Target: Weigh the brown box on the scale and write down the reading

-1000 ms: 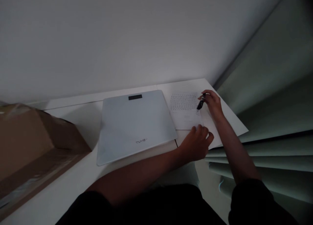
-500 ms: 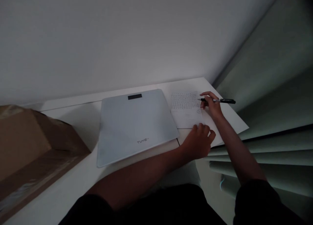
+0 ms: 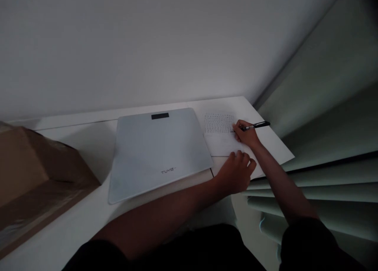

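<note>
The right hand (image 3: 245, 134) is gripping a pen (image 3: 256, 125) over a sheet of paper (image 3: 223, 139) on the white tabletop (image 3: 88, 220). The left hand (image 3: 236, 172), loosely curled, is pressing the paper's near edge. A scale (image 3: 156, 151) is lying left of both hands, under a bare wall (image 3: 147, 47).

Dim room; bare white wall (image 3: 147, 47) behind white table (image 3: 88, 137); slatted blinds (image 3: 325, 176) right.

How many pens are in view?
1. The pen is held in the right hand, tip down on the paper sheet, right of the scale. The left hand presses the sheet's near edge.
</note>
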Demonstrator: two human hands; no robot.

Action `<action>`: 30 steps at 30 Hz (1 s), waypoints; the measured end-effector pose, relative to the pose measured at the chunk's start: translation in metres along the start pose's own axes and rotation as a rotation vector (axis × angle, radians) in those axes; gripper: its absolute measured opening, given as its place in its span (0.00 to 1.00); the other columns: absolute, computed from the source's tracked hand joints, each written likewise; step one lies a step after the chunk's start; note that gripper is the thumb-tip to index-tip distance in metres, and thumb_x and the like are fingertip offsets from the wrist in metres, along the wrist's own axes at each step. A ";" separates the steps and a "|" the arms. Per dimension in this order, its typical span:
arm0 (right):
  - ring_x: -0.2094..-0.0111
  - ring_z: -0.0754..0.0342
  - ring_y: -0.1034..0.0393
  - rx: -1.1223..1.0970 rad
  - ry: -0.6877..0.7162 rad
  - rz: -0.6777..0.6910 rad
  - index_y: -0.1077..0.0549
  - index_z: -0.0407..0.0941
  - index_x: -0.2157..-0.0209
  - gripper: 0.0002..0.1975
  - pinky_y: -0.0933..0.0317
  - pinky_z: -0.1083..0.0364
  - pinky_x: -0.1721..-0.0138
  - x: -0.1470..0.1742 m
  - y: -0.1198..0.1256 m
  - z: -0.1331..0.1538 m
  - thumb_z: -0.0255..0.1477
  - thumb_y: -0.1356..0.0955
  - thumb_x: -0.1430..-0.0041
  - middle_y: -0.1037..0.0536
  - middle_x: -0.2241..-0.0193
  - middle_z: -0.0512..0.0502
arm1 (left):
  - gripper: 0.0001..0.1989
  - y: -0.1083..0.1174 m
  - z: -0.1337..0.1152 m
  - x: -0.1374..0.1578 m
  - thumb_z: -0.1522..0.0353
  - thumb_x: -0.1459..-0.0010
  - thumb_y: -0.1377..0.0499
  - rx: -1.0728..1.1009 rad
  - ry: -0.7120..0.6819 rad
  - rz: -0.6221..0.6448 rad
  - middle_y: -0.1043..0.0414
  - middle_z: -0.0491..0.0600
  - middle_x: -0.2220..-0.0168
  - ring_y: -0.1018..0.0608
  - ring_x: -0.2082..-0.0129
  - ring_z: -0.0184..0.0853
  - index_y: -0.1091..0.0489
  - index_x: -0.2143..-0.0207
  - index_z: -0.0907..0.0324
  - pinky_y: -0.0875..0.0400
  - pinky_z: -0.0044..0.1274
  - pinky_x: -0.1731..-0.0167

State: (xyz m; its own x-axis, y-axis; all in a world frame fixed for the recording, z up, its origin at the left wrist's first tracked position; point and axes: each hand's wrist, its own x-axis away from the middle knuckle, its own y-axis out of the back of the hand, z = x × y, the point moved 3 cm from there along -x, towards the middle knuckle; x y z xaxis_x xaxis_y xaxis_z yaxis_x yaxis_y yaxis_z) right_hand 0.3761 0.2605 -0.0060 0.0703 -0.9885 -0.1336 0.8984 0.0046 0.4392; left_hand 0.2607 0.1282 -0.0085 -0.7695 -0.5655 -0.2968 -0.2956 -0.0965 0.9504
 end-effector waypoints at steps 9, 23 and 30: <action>0.86 0.59 0.43 0.062 -0.004 0.000 0.39 0.46 0.76 0.19 0.50 0.59 0.85 0.000 0.000 -0.004 0.44 0.33 0.43 0.34 0.87 0.53 | 0.18 0.002 0.000 -0.001 0.67 0.35 0.49 0.011 0.003 0.011 0.34 0.63 0.47 0.31 0.49 0.53 0.36 0.46 0.67 0.33 0.40 0.53; 0.87 0.60 0.43 0.015 0.014 -0.023 0.38 0.45 0.77 0.18 0.50 0.60 0.85 -0.002 0.001 -0.009 0.41 0.33 0.41 0.35 0.87 0.54 | 0.17 0.006 0.000 -0.001 0.68 0.35 0.50 0.027 0.003 0.040 0.33 0.62 0.49 0.30 0.51 0.52 0.35 0.48 0.67 0.34 0.39 0.57; 0.87 0.59 0.44 0.035 -0.012 -0.022 0.38 0.45 0.78 0.16 0.50 0.60 0.85 -0.003 0.001 -0.009 0.40 0.33 0.42 0.36 0.88 0.53 | 0.17 0.003 0.001 -0.001 0.68 0.35 0.50 0.024 0.008 0.026 0.33 0.62 0.49 0.31 0.51 0.52 0.35 0.47 0.67 0.34 0.39 0.57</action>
State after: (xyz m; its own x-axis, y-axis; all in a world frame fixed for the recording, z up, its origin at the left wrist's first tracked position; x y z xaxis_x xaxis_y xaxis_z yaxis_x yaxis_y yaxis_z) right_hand 0.3804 0.2643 -0.0129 0.0455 -0.9901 -0.1329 0.8840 -0.0220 0.4669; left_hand 0.2606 0.1293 -0.0053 -0.7725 -0.5741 -0.2713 -0.2890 -0.0626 0.9553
